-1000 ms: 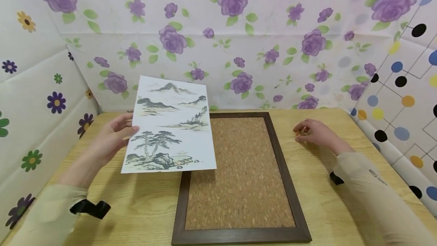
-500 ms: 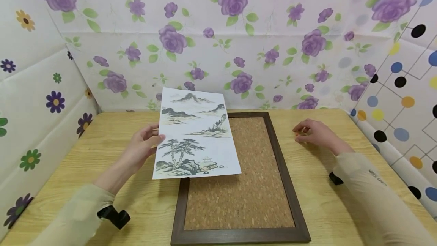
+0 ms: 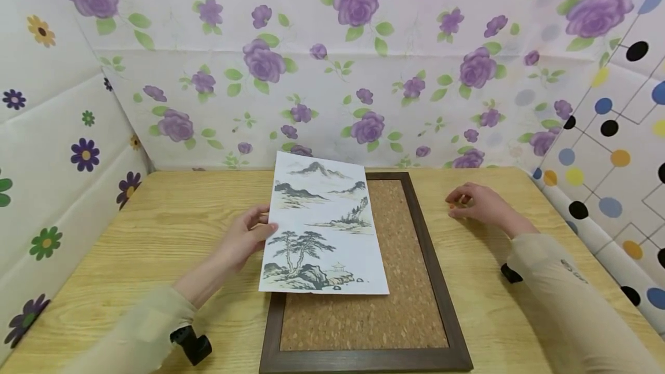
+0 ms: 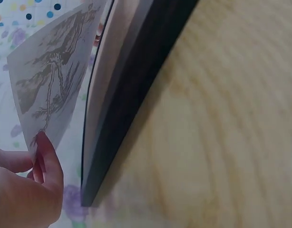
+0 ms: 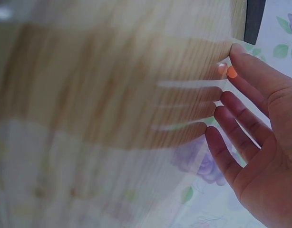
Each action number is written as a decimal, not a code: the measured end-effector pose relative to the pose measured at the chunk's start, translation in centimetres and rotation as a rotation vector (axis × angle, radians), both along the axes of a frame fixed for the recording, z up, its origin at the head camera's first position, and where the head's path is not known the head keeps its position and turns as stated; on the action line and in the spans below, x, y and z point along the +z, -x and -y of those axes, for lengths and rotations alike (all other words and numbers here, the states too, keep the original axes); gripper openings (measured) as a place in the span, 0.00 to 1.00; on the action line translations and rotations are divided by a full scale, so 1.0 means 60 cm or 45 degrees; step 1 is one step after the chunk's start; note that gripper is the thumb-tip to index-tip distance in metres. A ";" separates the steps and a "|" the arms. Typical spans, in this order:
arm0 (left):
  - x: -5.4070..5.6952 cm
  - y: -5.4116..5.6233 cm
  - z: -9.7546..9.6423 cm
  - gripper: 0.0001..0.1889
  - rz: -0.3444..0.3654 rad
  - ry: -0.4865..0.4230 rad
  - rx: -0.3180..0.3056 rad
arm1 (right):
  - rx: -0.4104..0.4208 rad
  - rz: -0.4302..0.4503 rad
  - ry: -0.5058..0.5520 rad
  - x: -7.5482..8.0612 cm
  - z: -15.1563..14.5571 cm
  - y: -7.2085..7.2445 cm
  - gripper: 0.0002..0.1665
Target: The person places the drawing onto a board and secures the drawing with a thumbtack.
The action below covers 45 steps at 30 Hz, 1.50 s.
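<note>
In the head view my left hand (image 3: 241, 241) pinches the left edge of a landscape print (image 3: 322, 229). The sheet is tilted above a dark-framed cork board (image 3: 363, 322), covering much of its upper left. The left wrist view shows thumb and fingers on the edge of the print (image 4: 51, 71), beside the board's dark frame (image 4: 122, 95). My right hand (image 3: 478, 204) rests on the table right of the board. A small orange round piece (image 5: 232, 72) sits between its thumb and index finger; its exact kind is too small to tell. The other fingertips touch the tabletop.
The wooden table (image 3: 171, 212) extends on both sides of the board. A flowered cloth wall (image 3: 322, 91) stands behind it, with patterned cloth walls at left and right. Black wrist straps (image 3: 192, 345) are on both sleeves.
My left hand has carried the print rightward and lower, from the board's left side to over its upper part. The right hand has stayed in place.
</note>
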<state>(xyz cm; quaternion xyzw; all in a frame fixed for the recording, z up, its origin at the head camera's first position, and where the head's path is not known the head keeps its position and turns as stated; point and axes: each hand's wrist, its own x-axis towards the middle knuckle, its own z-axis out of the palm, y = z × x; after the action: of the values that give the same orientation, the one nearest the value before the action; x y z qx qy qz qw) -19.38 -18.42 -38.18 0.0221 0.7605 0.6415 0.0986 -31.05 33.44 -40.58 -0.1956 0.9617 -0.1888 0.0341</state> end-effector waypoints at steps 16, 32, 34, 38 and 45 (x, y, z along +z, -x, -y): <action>-0.034 -0.011 -0.036 0.28 0.033 0.168 0.011 | -0.001 0.001 0.006 0.008 0.005 -0.002 0.14; -0.022 -0.023 -0.029 0.29 -0.007 0.265 -0.070 | -0.013 -0.004 0.035 0.009 0.007 -0.002 0.08; -0.020 -0.023 -0.028 0.29 0.006 0.258 -0.078 | -0.014 0.003 0.033 0.011 0.008 -0.002 0.08; -0.018 -0.023 -0.023 0.30 0.047 0.239 -0.101 | -0.021 0.009 0.028 0.012 0.010 -0.002 0.07; -0.017 -0.025 -0.015 0.33 0.069 0.233 -0.159 | -0.042 0.030 0.042 0.012 0.012 -0.001 0.05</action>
<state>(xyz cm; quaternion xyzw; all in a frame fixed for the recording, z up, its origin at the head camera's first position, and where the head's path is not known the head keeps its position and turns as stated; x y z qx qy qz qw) -17.85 -17.49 -39.20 0.0430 0.8101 0.5623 0.1605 -30.98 32.71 -39.88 -0.1779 0.9611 -0.2076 0.0391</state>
